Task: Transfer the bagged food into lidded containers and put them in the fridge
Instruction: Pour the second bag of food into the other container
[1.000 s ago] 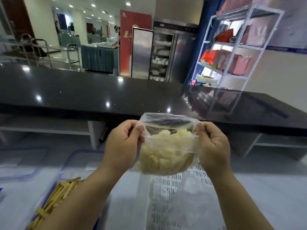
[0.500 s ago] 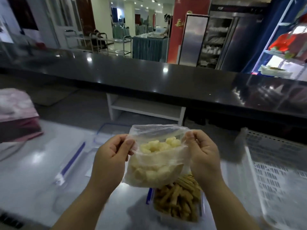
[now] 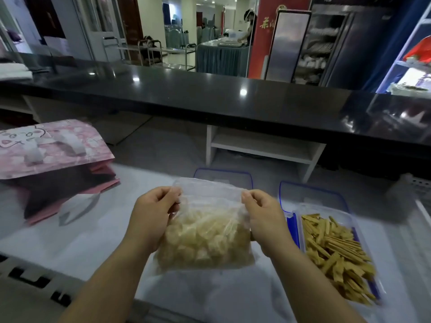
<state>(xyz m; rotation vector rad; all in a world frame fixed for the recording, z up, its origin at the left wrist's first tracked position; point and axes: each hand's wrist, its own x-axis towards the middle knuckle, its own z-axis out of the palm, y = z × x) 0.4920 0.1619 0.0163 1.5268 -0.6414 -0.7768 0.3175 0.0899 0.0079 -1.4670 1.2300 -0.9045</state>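
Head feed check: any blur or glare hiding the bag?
Head view: the bag, left hand and right hand read fairly sharp; the container of strips at right is motion-smeared; light spots glare on the black counter.

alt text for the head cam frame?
The left hand and right hand pinch the top corners of a clear plastic bag of pale food chunks above a white table. To its right sits an open blue-trimmed container of tan strips; a pink paper bag lies at left.

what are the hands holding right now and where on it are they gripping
Both hands hold the clear plastic bag of pale food chunks by its top edge: the left hand pinches the left corner, the right hand the right corner.
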